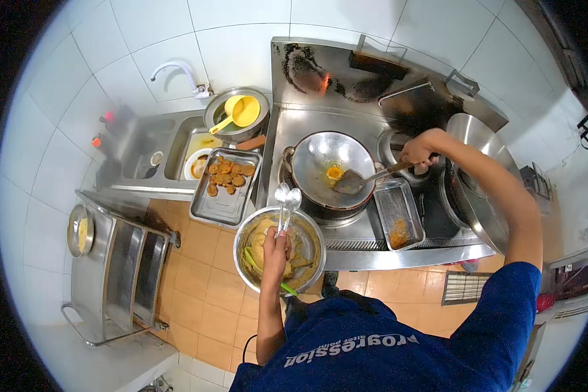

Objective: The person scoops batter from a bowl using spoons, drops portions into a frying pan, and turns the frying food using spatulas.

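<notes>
My right hand is closed around the handle of a metal spatula. The blade rests inside a wok on the stove, beside a small orange-yellow piece in the wok's bottom. My left hand grips the handles of two metal spoons, their bowls pointing up. Below that hand is a large steel bowl of yellowish batter, with a green-handled utensil in it.
Left of the wok, a metal tray holds several browned pieces. Behind it, a pot carries a yellow dipper. A tray with orange crumbs lies right of the wok. A large steel pan stands far right; a trolley left.
</notes>
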{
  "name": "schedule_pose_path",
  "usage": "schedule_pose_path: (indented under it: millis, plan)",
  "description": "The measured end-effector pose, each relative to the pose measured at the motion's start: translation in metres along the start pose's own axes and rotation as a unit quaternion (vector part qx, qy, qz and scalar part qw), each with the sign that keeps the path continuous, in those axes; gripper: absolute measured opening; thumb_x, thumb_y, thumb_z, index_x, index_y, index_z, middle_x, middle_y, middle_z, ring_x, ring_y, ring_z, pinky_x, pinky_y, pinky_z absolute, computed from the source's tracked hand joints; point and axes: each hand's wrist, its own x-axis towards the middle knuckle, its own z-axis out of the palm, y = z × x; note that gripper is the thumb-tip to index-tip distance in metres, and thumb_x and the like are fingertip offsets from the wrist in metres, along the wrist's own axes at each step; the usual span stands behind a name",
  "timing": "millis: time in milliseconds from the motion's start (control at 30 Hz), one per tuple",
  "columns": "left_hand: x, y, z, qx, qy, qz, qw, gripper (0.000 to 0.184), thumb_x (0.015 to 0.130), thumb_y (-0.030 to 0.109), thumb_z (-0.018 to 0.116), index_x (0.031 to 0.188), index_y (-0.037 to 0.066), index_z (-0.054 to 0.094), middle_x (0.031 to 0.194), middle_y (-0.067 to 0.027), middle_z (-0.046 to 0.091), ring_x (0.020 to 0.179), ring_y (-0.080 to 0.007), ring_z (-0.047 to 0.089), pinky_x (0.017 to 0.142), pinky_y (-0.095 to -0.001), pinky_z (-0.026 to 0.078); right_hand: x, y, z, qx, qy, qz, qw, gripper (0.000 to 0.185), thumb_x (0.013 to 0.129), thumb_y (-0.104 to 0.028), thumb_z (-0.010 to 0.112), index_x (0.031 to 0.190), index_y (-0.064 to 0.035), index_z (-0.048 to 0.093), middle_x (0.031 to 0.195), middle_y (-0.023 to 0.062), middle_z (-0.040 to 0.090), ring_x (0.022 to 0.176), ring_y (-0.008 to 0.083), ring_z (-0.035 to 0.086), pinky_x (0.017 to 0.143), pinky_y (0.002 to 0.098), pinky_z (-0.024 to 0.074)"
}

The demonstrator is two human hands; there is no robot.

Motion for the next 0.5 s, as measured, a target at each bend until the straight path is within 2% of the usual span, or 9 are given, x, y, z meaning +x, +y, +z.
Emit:
schedule_pose_path:
  millis: [33,100,133,200,300,333,467,500]
  plan:
    - [0.001,0.000,0.001,-0.007,0.001,-0.009,1.000,0.014,0.098,0.017,0.041,0.096,0.006,0.050,0.061,0.0052,0.035,0.050,-0.0039,0.030,0.044,-0.0217,0.024,0.007,0.004,0.014,0.003,-0.001,0.000,1.000,0.045,0.092,-0.018,0.034,0.135,-0.0231,0.041,0.059,-0.0005,0.045,0.042,0.0116,0.043,0.036,0.0279,0.0383]
    - [0.003,0.002,0.003,-0.004,-0.010,-0.007,1.000,0.015,0.098,0.018,0.042,0.096,0.006,0.050,0.061,0.0055,0.035,0.051,-0.0039,0.029,0.044,-0.0216,0.024,0.021,0.010,0.044,0.058,0.128,-0.084,0.987,0.013,0.084,-0.010,0.046,0.093,-0.0039,0.054,0.061,0.0067,0.052,0.045,0.0176,0.051,0.034,0.0355,0.0409]
    - [0.004,0.003,0.004,-0.002,-0.017,-0.002,1.000,0.015,0.099,0.018,0.042,0.097,0.006,0.050,0.061,0.0058,0.035,0.051,-0.0039,0.029,0.044,-0.0215,0.024,0.015,0.000,0.060,0.060,0.127,-0.084,0.987,0.013,0.084,-0.010,0.046,0.093,-0.0039,0.054,0.061,0.0067,0.052,0.045,0.0176,0.051,0.034,0.0355,0.0409]
    - [0.006,0.006,0.007,0.005,-0.012,-0.003,1.000,0.015,0.099,0.018,0.042,0.098,0.006,0.051,0.061,0.0058,0.034,0.051,-0.0039,0.029,0.044,-0.0215,0.023,0.002,-0.020,0.087,0.192,0.183,-0.085,0.960,0.020,0.089,-0.015,0.039,0.094,-0.0032,0.055,0.061,0.0075,0.053,0.043,0.0176,0.052,0.034,0.0344,0.0439]
    - [0.010,0.010,0.011,0.010,-0.011,-0.004,1.000,0.016,0.099,0.019,0.042,0.099,0.005,0.051,0.062,0.0058,0.034,0.051,-0.0040,0.029,0.045,-0.0215,0.023,0.013,-0.026,0.106,0.183,0.237,-0.117,0.947,0.026,0.092,-0.017,0.035,0.101,-0.0038,0.056,0.063,0.0088,0.055,0.043,0.0182,0.053,0.036,0.0343,0.0444]
    - [0.011,0.011,0.011,0.008,-0.015,-0.005,1.000,0.017,0.098,0.019,0.042,0.100,0.005,0.052,0.062,0.0058,0.034,0.052,-0.0040,0.029,0.045,-0.0215,0.023,0.015,-0.029,0.110,0.182,0.249,-0.133,0.942,0.032,0.092,-0.018,0.035,0.110,-0.0060,0.058,0.063,0.0109,0.056,0.044,0.0192,0.055,0.037,0.0352,0.0451]
    - [0.011,0.015,0.012,0.005,-0.020,-0.009,1.000,0.018,0.099,0.019,0.042,0.100,0.004,0.052,0.062,0.0056,0.035,0.052,-0.0040,0.030,0.045,-0.0216,0.023,0.010,-0.039,0.115,0.177,0.287,-0.171,0.926,0.036,0.092,-0.019,0.035,0.120,-0.0111,0.056,0.065,0.0135,0.057,0.046,0.0196,0.056,0.041,0.0365,0.0467]
    - [0.010,0.017,0.011,0.015,-0.025,-0.005,1.000,0.018,0.099,0.019,0.042,0.100,0.004,0.052,0.062,0.0056,0.035,0.052,-0.0041,0.030,0.045,-0.0215,0.023,0.009,-0.040,0.117,0.154,0.333,-0.185,0.911,0.037,0.092,-0.019,0.036,0.123,-0.0125,0.056,0.067,0.0146,0.059,0.047,0.0205,0.057,0.045,0.0372,0.0485]
